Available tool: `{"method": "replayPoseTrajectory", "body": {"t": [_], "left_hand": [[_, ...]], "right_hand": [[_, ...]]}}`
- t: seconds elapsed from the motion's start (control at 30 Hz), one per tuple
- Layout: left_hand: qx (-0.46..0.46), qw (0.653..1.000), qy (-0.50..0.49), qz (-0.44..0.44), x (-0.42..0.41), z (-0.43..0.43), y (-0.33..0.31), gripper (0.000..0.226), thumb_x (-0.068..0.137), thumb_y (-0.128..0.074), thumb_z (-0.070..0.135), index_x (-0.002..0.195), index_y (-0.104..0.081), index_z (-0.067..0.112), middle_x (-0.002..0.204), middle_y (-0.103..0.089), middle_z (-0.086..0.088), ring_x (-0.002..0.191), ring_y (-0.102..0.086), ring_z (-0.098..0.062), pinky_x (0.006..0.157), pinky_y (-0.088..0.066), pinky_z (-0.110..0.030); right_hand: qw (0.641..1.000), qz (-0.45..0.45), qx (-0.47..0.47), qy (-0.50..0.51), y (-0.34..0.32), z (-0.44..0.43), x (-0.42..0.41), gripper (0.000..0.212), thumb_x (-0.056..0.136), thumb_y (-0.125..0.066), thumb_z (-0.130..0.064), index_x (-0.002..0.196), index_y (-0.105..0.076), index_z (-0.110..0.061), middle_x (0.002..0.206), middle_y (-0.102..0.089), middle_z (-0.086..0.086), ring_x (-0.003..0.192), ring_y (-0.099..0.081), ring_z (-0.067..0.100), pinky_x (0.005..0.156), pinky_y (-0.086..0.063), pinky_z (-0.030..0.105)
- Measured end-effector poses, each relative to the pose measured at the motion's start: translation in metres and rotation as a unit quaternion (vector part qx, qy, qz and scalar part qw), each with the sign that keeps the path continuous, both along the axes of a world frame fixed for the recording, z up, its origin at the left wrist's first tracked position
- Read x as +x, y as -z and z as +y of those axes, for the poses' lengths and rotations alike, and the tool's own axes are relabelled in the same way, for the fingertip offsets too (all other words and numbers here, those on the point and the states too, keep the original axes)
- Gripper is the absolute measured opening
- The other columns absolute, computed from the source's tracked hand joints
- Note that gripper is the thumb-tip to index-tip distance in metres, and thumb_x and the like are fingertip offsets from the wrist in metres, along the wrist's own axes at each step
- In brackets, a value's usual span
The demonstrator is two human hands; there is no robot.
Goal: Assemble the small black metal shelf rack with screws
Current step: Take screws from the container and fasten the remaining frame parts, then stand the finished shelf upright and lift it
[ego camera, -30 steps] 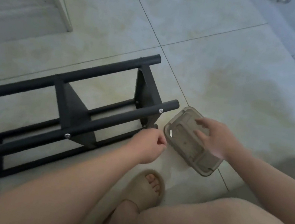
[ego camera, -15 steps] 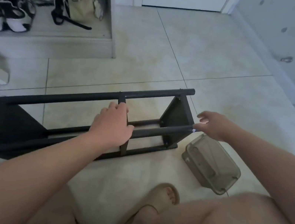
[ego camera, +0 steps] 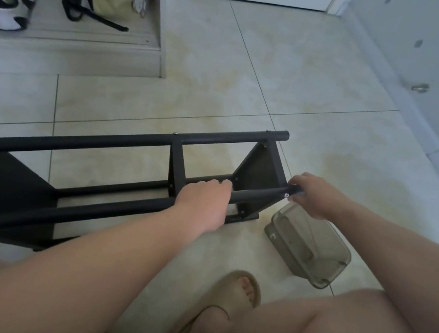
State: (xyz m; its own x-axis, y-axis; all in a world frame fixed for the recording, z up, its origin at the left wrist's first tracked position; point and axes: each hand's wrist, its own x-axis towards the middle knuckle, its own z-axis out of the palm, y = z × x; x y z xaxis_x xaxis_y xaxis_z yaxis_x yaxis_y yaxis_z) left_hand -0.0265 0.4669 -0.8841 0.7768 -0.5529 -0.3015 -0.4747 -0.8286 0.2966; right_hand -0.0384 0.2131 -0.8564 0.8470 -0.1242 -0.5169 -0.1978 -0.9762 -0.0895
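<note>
Lying on its side on the pale tiled floor (ego camera: 301, 72), the small black metal shelf rack (ego camera: 129, 139) stretches from the near left to the centre, its triangular end panels joined by long round tubes. An open shoe cabinet (ego camera: 66, 50) at the far left holds shoes and a pale bag. A translucent grey plastic box (ego camera: 307, 245) sits on the floor just right of the rack's right end; its contents cannot be made out. A tan slipper (ego camera: 232, 290) lies nearer. The left hand (ego camera: 201, 204) has its grip clamped over the near tube. The right hand (ego camera: 313, 195) has its grip pinched on that tube's right tip, beside a silver screw head (ego camera: 286, 195).
</note>
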Motion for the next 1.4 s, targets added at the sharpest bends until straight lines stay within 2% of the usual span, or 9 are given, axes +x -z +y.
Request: {"method": "replayPoseTrajectory", "body": {"t": [0.2, 0.37, 0.5, 0.63, 0.77, 0.97, 1.13, 1.3, 1.4], "left_hand": [[0.001, 0.999, -0.032, -0.030, 0.013, -0.005, 0.008, 0.033, 0.100, -0.043, 0.057, 0.098, -0.040, 0.024, 0.080, -0.051, 0.007, 0.076, -0.058, -0.024, 0.060, -0.039, -0.034], [-0.056, 0.995, -0.042, -0.070, 0.037, 0.006, -0.015, 0.029, 0.100, -0.045, 0.056, 0.096, -0.042, 0.027, 0.073, -0.048, 0.010, 0.060, -0.047, -0.007, 0.048, -0.028, -0.024], [-0.096, 0.991, -0.051, -0.077, 0.057, 0.013, -0.043, 0.027, 0.101, -0.045, 0.053, 0.098, -0.045, 0.027, 0.076, -0.054, 0.008, 0.064, -0.053, -0.009, 0.053, -0.035, -0.025], [-0.157, 0.982, -0.080, -0.071, 0.071, 0.024, -0.071, 0.029, 0.100, -0.046, 0.054, 0.084, -0.044, 0.029, 0.072, -0.053, 0.010, 0.062, -0.052, -0.007, 0.053, -0.033, -0.025], [-0.229, 0.962, -0.125, -0.074, 0.078, 0.039, -0.095, 0.034, 0.099, -0.048, 0.055, 0.075, -0.042, 0.032, 0.068, -0.052, 0.011, 0.062, -0.052, -0.006, 0.052, -0.032, -0.023], [-0.342, 0.913, -0.213, -0.068, 0.089, 0.070, -0.132, 0.041, 0.091, -0.056, 0.060, 0.066, -0.046, 0.029, 0.058, -0.045, 0.012, 0.057, -0.049, -0.010, 0.053, -0.031, -0.029], [-0.421, 0.861, -0.276, -0.075, 0.093, 0.095, -0.151, 0.042, 0.082, -0.063, 0.066, 0.077, -0.064, 0.025, 0.065, -0.057, 0.009, 0.068, -0.057, -0.014, 0.058, -0.038, -0.030], [-0.479, 0.800, -0.354, -0.068, 0.093, 0.103, -0.155, 0.043, 0.083, -0.071, 0.055, 0.060, -0.050, 0.026, 0.046, -0.046, 0.024, 0.061, -0.046, -0.011, 0.057, -0.030, -0.028], [-0.515, 0.763, -0.387, -0.058, 0.100, 0.110, -0.155, 0.045, 0.083, -0.074, 0.052, 0.047, -0.055, 0.032, 0.041, -0.043, 0.023, 0.059, -0.042, -0.013, 0.056, -0.028, -0.029]], "right_hand": [[0.992, -0.090, 0.091, 0.001, -0.004, -0.010, -0.003, 0.023, 0.099, -0.063, -0.020, 0.122, -0.062, -0.013, 0.111, -0.050, -0.003, 0.102, -0.054, 0.021, 0.091, -0.041, 0.032], [0.949, -0.237, 0.183, 0.095, -0.026, -0.005, 0.007, 0.029, 0.091, -0.075, -0.019, 0.118, -0.067, -0.012, 0.108, -0.058, -0.003, 0.102, -0.060, 0.022, 0.097, -0.047, 0.034], [0.903, -0.330, 0.238, 0.139, -0.047, 0.005, 0.016, 0.044, 0.093, -0.073, -0.020, 0.135, -0.060, -0.020, 0.121, -0.057, -0.011, 0.111, -0.060, 0.015, 0.105, -0.048, 0.035], [0.895, -0.326, 0.276, 0.126, -0.072, 0.016, 0.022, 0.072, 0.098, -0.067, -0.027, 0.154, -0.027, -0.046, 0.140, -0.044, -0.024, 0.121, -0.051, 0.002, 0.104, -0.042, 0.029], [0.896, -0.340, 0.251, 0.135, -0.095, 0.021, 0.027, 0.068, 0.098, -0.065, -0.033, 0.156, -0.028, -0.037, 0.154, -0.042, -0.018, 0.137, -0.046, 0.009, 0.109, -0.039, 0.032], [0.909, -0.331, 0.187, 0.171, -0.117, 0.018, 0.025, 0.063, 0.098, -0.063, -0.038, 0.155, -0.036, -0.034, 0.156, -0.045, -0.005, 0.142, -0.042, 0.019, 0.104, -0.036, 0.032], [0.903, -0.329, 0.187, 0.202, -0.120, 0.028, 0.029, 0.065, 0.098, -0.064, -0.038, 0.155, -0.034, -0.033, 0.154, -0.046, 0.005, 0.136, -0.047, 0.026, 0.097, -0.042, 0.034], [0.889, -0.348, 0.188, 0.232, -0.114, 0.039, 0.035, 0.076, 0.100, -0.062, -0.035, 0.161, -0.019, -0.026, 0.167, -0.021, -0.003, 0.145, -0.039, 0.026, 0.114, -0.038, 0.043], [0.869, -0.329, 0.255, 0.268, -0.108, 0.041, 0.040, 0.068, 0.100, -0.062, -0.034, 0.158, -0.027, -0.026, 0.150, -0.050, -0.004, 0.125, -0.056, 0.022, 0.097, -0.047, 0.040]]}}
